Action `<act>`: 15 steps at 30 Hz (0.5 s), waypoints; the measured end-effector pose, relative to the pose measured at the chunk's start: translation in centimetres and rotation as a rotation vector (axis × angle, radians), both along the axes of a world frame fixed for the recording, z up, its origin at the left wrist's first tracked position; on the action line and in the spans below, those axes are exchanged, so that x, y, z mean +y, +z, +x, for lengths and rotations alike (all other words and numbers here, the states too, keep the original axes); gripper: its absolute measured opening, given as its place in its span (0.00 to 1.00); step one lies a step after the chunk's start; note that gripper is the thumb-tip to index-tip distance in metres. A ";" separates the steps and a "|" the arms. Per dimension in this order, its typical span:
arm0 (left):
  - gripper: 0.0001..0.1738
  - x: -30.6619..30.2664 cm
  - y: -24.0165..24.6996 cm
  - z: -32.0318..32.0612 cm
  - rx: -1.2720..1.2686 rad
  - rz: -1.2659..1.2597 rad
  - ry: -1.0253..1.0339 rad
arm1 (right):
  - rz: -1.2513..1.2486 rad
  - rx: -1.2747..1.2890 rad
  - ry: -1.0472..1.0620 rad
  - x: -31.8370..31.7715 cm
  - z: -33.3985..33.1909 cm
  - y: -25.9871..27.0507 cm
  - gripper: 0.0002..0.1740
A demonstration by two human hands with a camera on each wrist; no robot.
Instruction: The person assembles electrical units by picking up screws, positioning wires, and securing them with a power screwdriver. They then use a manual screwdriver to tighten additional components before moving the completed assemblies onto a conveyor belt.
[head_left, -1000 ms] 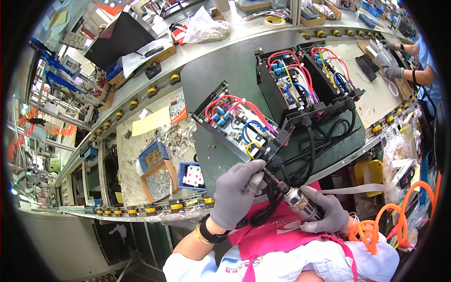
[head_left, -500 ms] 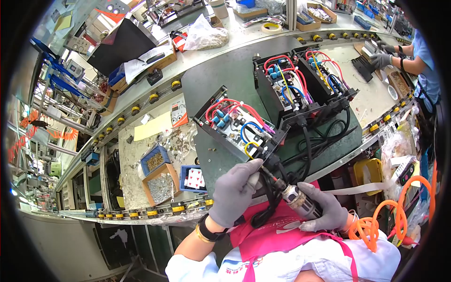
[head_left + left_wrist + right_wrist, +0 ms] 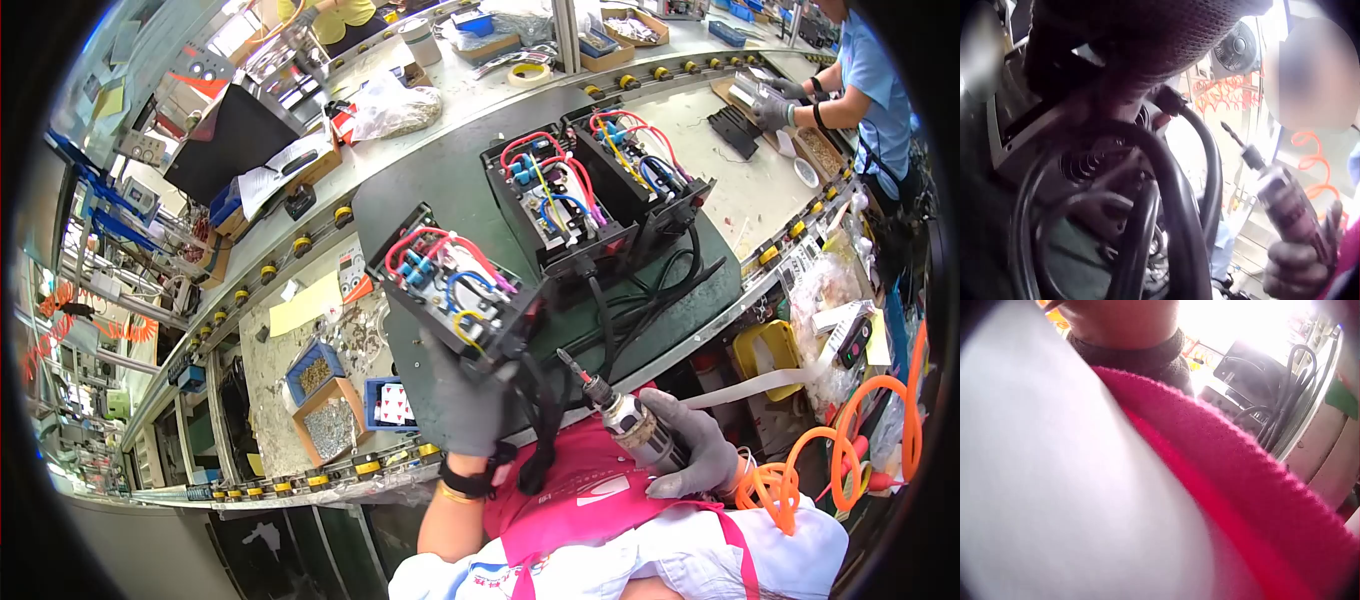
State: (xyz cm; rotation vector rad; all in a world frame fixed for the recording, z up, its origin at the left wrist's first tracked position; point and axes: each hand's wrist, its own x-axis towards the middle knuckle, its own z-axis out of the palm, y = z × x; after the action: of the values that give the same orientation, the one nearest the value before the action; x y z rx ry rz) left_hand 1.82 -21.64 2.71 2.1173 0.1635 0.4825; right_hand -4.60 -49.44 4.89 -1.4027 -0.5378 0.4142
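My gloved right hand [image 3: 695, 440] grips a power screwdriver [image 3: 640, 432], its bit [image 3: 570, 362] pointing up and left, apart from the cases. In the left wrist view the fingers of that hand [image 3: 1297, 269] curl round the tool's body. My gloved left hand [image 3: 465, 400], blurred, reaches to the near left corner of an open black case [image 3: 450, 285] with red, blue and yellow wires inside. Close up, the left glove [image 3: 1141, 44] overlaps the case and thick black cables [image 3: 1175, 206]; I cannot tell whether its fingers grip the case.
Two similar wired cases [image 3: 560, 205] stand behind to the right on the green board [image 3: 400, 200]. Small bins of screws [image 3: 333, 420] sit at left. Black cables [image 3: 650, 320] lie on the board. An orange coiled hose [image 3: 800, 470] hangs at right; another person [image 3: 870, 100] works beyond.
My left hand has left the front of the near case, by the bit's tip, and moved to its left corner. The right hand keeps the screwdriver. The head view has shifted.
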 end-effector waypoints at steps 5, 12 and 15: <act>0.48 8.0 -3.8 3.8 0.008 0.110 0.029 | 0.017 0.063 0.001 -0.6 -0.2 -0.8 0.57; 0.31 2.3 1.8 2.4 -0.506 0.715 0.329 | 0.047 0.131 -0.017 -0.8 -1.1 -1.3 0.58; 0.26 -0.9 1.4 0.4 -0.337 0.534 -0.028 | 0.077 0.167 -0.037 -1.0 -1.6 -1.2 0.57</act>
State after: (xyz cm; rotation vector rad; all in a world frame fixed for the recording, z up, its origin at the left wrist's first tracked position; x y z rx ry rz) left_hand 2.22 -22.51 4.12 2.5027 -0.2121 0.9381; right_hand -6.25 -50.45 3.71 -1.2890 -0.3868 0.4716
